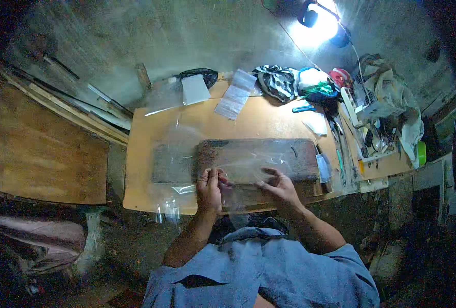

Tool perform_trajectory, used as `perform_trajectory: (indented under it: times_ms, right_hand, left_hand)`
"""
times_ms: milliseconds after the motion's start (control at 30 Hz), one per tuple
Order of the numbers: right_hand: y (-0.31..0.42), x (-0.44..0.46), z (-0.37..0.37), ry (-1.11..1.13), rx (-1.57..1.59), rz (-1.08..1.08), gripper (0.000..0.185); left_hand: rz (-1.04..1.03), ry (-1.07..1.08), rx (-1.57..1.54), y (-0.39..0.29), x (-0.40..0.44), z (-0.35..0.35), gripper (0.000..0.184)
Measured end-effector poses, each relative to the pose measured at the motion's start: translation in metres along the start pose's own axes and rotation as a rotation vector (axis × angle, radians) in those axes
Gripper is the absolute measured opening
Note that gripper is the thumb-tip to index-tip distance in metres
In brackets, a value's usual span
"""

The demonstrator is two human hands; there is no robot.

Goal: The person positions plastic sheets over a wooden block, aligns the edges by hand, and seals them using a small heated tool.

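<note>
My left hand [211,188] is closed in a pinch near the front left of a dark wooden board [258,149], gripping what looks like clear plastic film [238,167]. The film is so transparent that its outline is hard to follow. At the front right of the board, my right hand [279,189] has its thumb and fingers apart, beside the film; its fingertips are slightly blurred. A short dark curved piece [294,151] lies on the board's right part. More clear plastic [184,189] spreads left of the board and hangs over the table's front edge.
The wooden table [140,169] holds a white stack [195,90], a flat plastic packet [236,95], a striped bag [278,82] and a blue-handled tool [304,109] at the back. A knife-like blade [323,167] lies right of the board. A lamp [318,23] shines above.
</note>
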State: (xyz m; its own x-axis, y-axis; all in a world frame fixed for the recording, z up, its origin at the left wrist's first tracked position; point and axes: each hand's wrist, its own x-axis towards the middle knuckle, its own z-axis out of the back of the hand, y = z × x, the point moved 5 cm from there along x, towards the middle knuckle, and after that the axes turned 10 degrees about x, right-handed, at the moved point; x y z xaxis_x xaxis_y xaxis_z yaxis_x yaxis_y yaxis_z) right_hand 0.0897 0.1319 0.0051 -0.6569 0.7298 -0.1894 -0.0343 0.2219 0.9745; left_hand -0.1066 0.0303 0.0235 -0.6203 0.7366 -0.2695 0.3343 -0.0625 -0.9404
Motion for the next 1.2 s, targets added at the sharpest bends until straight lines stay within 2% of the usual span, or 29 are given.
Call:
perform_trajectory:
  times_ms: [33,100,233,267,300,367,400,433,533,600,633,700,800,867,967,1000,1100,1133,1200]
  right_hand:
    - [0.004,-0.003,0.001,0.002,0.001,-0.001,0.05]
    - [0.018,-0.013,0.008,-0.129,0.258,-0.086,0.047]
    - [0.033,-0.01,0.015,-0.26,0.461,-0.041,0.042]
    - [0.027,-0.008,0.015,-0.205,0.333,-0.083,0.044]
    - [0.016,-0.009,0.016,-0.207,0.333,-0.083,0.044]
    - [-0.002,-0.013,0.004,0.039,0.276,-0.062,0.039]
    - [0.001,-0.021,-0.001,0.059,0.269,-0.197,0.032]
    - [0.008,-0.024,-0.003,0.064,0.27,-0.201,0.032]
    - [0.014,-0.029,-0.001,-0.132,0.281,-0.121,0.026]
    - [0.016,-0.026,-0.002,-0.147,0.268,-0.081,0.025]
    - [0.018,-0.025,-0.002,-0.163,0.253,-0.038,0.024]
    - [0.011,-0.021,0.001,-0.18,0.281,0.02,0.023]
    - [0.024,-0.017,0.011,-0.128,0.163,0.045,0.023]
    - [0.027,-0.016,0.024,-0.21,0.291,-0.036,0.029]
    - [0.025,-0.016,0.03,-0.214,0.455,-0.146,0.038]
    - [0.025,-0.014,0.03,-0.214,0.455,-0.145,0.038]
    - [0.02,-0.005,0.025,-0.084,0.269,-0.243,0.058]
    - [0.026,0.006,0.032,-0.106,0.203,-0.186,0.069]
    - [0.042,0.036,0.048,-0.116,0.182,-0.15,0.075]
  left_hand:
    - [0.043,-0.004,-0.005,0.001,0.0,0.004,0.019]
    - [0.088,-0.01,-0.01,0.003,0.001,0.009,0.018]
    - [0.13,-0.04,-0.061,0.013,0.003,0.01,0.019]
    - [0.124,-0.047,-0.072,0.013,0.003,0.008,0.018]
    - [0.125,-0.045,-0.072,0.015,0.005,0.008,0.018]
    - [0.067,-0.008,-0.106,0.016,0.01,0.009,0.019]
    - [0.068,-0.012,-0.106,0.015,0.013,0.013,0.019]
    - [0.075,-0.031,-0.1,0.014,0.016,0.018,0.019]
    - [0.116,-0.027,-0.14,0.017,0.011,0.022,0.018]
    - [0.248,0.058,-0.146,0.031,0.004,0.021,0.017]
    - [0.251,0.059,-0.145,0.039,-0.002,0.023,0.017]
    - [0.422,0.256,-0.024,0.06,-0.021,0.014,0.018]
    - [0.382,0.243,0.052,0.063,-0.024,0.026,0.018]
    - [0.321,0.165,0.114,0.054,-0.018,0.038,0.017]
    - [0.288,0.131,0.1,0.027,-0.017,0.03,0.017]
    - [0.244,0.133,0.13,0.02,-0.015,0.026,0.018]
    - [0.182,0.165,0.303,0.019,0.005,0.024,0.018]
    - [0.188,0.113,0.345,0.005,0.008,0.016,0.018]
    - [0.15,0.113,0.341,-0.015,0.03,0.002,0.017]
